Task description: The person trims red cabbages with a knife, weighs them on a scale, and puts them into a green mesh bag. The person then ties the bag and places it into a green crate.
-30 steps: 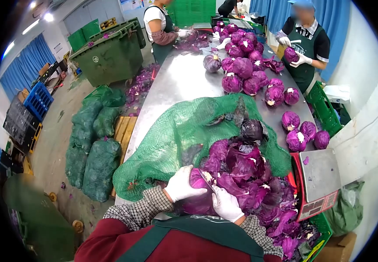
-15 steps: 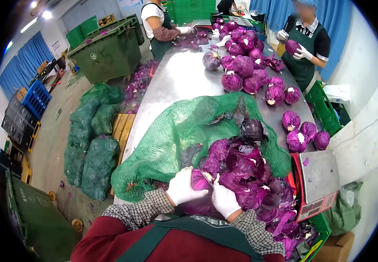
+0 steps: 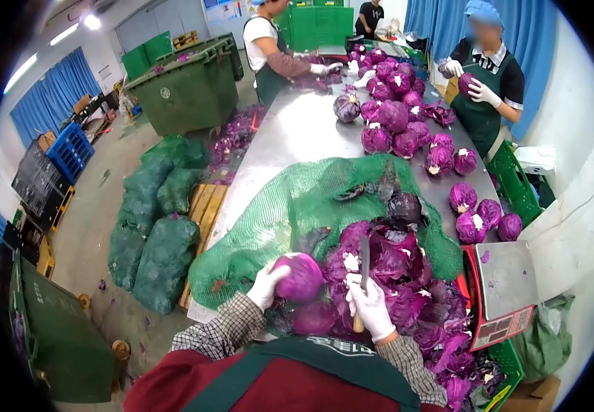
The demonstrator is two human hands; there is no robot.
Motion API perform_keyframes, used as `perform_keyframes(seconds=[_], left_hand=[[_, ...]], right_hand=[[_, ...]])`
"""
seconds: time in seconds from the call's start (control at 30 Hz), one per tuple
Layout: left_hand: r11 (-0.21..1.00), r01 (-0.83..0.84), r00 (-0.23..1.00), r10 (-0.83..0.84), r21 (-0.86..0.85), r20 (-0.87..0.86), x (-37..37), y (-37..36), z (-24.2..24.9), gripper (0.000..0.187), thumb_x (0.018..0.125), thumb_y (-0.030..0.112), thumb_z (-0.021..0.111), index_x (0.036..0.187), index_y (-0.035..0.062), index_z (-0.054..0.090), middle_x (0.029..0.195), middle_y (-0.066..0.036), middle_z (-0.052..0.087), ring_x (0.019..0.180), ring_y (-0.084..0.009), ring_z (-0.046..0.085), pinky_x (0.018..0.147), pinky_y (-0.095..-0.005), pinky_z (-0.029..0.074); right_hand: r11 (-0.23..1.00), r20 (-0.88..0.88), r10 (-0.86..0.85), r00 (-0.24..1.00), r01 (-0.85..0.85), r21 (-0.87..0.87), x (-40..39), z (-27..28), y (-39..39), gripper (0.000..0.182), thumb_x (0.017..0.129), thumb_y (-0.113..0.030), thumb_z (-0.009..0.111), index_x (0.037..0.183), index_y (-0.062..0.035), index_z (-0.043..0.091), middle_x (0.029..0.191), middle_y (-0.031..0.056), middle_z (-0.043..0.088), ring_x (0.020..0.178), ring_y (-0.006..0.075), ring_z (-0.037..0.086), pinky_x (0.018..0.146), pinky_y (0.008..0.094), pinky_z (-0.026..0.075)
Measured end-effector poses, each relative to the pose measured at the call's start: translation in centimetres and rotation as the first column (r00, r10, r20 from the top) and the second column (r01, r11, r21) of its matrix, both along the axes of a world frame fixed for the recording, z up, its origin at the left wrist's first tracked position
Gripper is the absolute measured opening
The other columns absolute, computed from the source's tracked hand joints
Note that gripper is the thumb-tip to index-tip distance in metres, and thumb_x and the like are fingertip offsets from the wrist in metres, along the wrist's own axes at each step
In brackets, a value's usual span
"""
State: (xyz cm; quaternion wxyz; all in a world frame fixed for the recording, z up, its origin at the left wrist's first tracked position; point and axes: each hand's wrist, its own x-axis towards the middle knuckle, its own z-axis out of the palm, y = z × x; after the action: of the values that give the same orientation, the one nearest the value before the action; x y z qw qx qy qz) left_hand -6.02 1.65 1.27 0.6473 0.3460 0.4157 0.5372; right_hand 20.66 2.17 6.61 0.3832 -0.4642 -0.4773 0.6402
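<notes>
My left hand point(image 3: 264, 287), in a white glove, grips a purple cabbage point(image 3: 299, 278) from its left side, above the near edge of the table. In my right hand point(image 3: 372, 309), also gloved, is a knife point(image 3: 365, 255) with its blade pointing up and away and the end of a wooden handle showing below the fist. Blade and cabbage are apart. Loose purple cabbage leaves point(image 3: 396, 261) are heaped just beyond and to the right of the knife. A green mesh bag point(image 3: 276, 213) lies spread over the table behind both hands, with a dark cabbage point(image 3: 405, 207) at its right part.
Trimmed cabbages point(image 3: 393, 117) pile along the far right of the metal table point(image 3: 290, 130). A red scale point(image 3: 503, 281) stands at the right edge. Full green mesh sacks point(image 3: 163, 254) sit on the floor at left, near green bins point(image 3: 184, 89). Two co-workers stand across the table.
My hands have moved apart. The knife has come away from the cabbage and now points upward, while the left hand has lifted and turned the cabbage. The camera view has shifted slightly.
</notes>
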Motion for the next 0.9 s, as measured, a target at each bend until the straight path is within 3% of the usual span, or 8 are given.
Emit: perform_keyframes(seconds=[0.07, 0.3, 0.4, 0.47, 0.53, 0.6, 0.83, 0.9], left_hand=[[0.976, 0.095, 0.789, 0.048, -0.198, 0.613, 0.3, -0.7, 3.0, 0.065, 0.086, 0.052, 0.053, 0.137, 0.0117, 0.046, 0.135, -0.012, 0.051, 0.121, -0.0322, 0.052, 0.097, -0.0543, 0.045], [0.936, 0.345, 0.248, -0.013, -0.075, 0.969, 4.6, 1.4, 8.1, 0.084, 0.082, 0.073, 0.044, 0.143, 0.0148, 0.039, 0.143, -0.016, 0.042, 0.126, -0.0478, 0.042, 0.095, -0.0634, 0.045], [0.929, 0.348, 0.734, -0.353, 0.125, 0.58, 6.5, 1.9, 8.9, 0.07, 0.085, 0.056, 0.058, 0.139, 0.0141, 0.044, 0.14, -0.012, 0.047, 0.129, -0.035, 0.044, 0.099, -0.0535, 0.045], [0.896, 0.27, 0.952, -0.194, 0.352, -0.236, 8.2, 1.8, 10.4, 0.066, 0.085, 0.051, 0.06, 0.138, 0.0145, 0.044, 0.138, -0.012, 0.049, 0.126, -0.0324, 0.048, 0.099, -0.0513, 0.047], [0.907, 0.299, 0.954, -0.289, 0.295, -0.077, 9.3, 3.0, 10.8, 0.065, 0.088, 0.051, 0.054, 0.14, 0.0136, 0.041, 0.136, -0.015, 0.05, 0.122, -0.0354, 0.051, 0.096, -0.0531, 0.048], [0.881, 0.457, 0.702, -0.271, -0.125, 0.659, 10.3, 4.2, 11.2, 0.066, 0.09, 0.052, 0.053, 0.141, 0.0135, 0.039, 0.135, -0.016, 0.051, 0.12, -0.0365, 0.053, 0.094, -0.0539, 0.049], [0.778, 0.62, 0.782, -0.623, -0.107, 0.0, 27.1, 10.3, 14.4, 0.069, 0.083, 0.039, 0.071, 0.139, 0.0097, 0.042, 0.13, -0.01, 0.054, 0.12, -0.0234, 0.053, 0.099, -0.0467, 0.044], [0.82, 0.563, 0.809, -0.522, 0.102, -0.272, 33.8, 11.4, 13.2, 0.079, 0.076, 0.033, 0.08, 0.138, 0.0035, 0.041, 0.129, -0.012, 0.053, 0.119, -0.023, 0.053, 0.101, -0.0397, 0.044]], right_hand=[[0.998, -0.072, -0.016, 0.997, 0.02, 0.057, 0.8, 1.2, -1.5, 0.025, 0.096, -0.012, 0.052, 0.118, 0.0001, 0.055, 0.073, 0.0037, 0.057, 0.053, 0.0085, 0.052, 0.047, 0.0224, 0.045], [0.98, -0.487, 0.075, 0.87, -0.155, -0.126, 2.3, -2.5, -6.5, 0.038, 0.094, -0.015, 0.059, 0.127, 0.0016, 0.048, 0.079, 0.0053, 0.061, 0.063, 0.0125, 0.057, 0.058, 0.0236, 0.047], [0.987, -0.503, 0.016, 0.864, -0.095, -0.131, 2.7, -2.3, -7.0, 0.029, 0.094, -0.012, 0.058, 0.12, -0.0002, 0.053, 0.077, 0.005, 0.058, 0.061, 0.0127, 0.056, 0.056, 0.0243, 0.046], [0.995, -0.499, -0.043, 0.866, -0.01, -0.103, 3.4, -2.1, -7.4, 0.024, 0.094, -0.009, 0.057, 0.117, -0.0009, 0.056, 0.075, 0.0052, 0.058, 0.059, 0.0132, 0.055, 0.055, 0.0251, 0.046], [0.989, -0.508, -0.139, 0.85, 0.098, -0.107, 4.5, -1.9, -7.9, 0.022, 0.094, -0.008, 0.056, 0.115, -0.0001, 0.055, 0.075, 0.0064, 0.058, 0.059, 0.0142, 0.056, 0.054, 0.0264, 0.048], [0.966, -0.459, -0.25, 0.853, 0.253, -0.057, 5.9, -3.2, -8.9, 0.021, 0.094, -0.007, 0.055, 0.114, 0.0005, 0.055, 0.076, 0.0071, 0.058, 0.059, 0.0143, 0.057, 0.054, 0.0266, 0.048], [0.79, -0.148, -0.564, 0.812, 0.583, 0.191, 11.2, -6.8, -17.7, 0.02, 0.094, -0.009, 0.054, 0.112, 0.0005, 0.054, 0.074, 0.0065, 0.058, 0.056, 0.0142, 0.057, 0.053, 0.0266, 0.048], [0.708, -0.267, -0.689, 0.674, 0.704, -0.05, 11.2, -4.4, -20.6, 0.018, 0.096, -0.013, 0.053, 0.109, -0.0014, 0.055, 0.073, 0.0041, 0.056, 0.057, 0.0114, 0.052, 0.052, 0.0246, 0.043]])
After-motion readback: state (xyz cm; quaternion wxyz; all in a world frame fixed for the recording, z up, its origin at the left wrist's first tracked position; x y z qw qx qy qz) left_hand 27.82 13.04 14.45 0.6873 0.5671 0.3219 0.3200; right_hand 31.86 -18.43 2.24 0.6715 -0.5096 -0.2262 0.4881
